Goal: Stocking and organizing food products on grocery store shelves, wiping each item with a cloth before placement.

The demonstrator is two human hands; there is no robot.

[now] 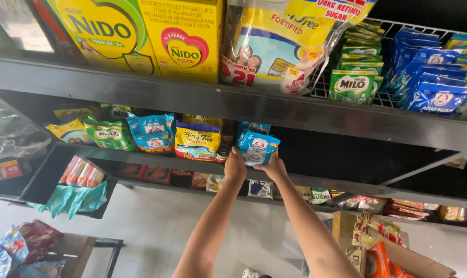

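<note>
A light blue pouch [257,146] is being held upright at the front edge of the middle shelf [346,188], both arms being stretched up and forward to reach it. The left hand [235,166] is being closed on the pouch's lower left corner, the right hand [273,167] on its lower right corner, so the pack is being pinched from below and from both sides at once; held that way, it is probably being kept standing and face-out rather than left to flop. The pouch is being kept directly between and just above the two hands, touching both, with its base at or just over the shelf lip; whether it is resting on the shelf cannot be told. Another blue pouch is being glimpsed right behind it, which would suggest a row being formed front to back. Just beside it to the left, a yellow and blue pouch [197,141] is being seen standing the same way, then further blue pouches [152,133] and green pouches [109,134], like being grouped with like. Overhead, big yellow boxes [141,33] are being displayed on the top shelf [141,90], well apart from the hands, and a cardboard box [413,262] of packets is being seen down to the right.
</note>
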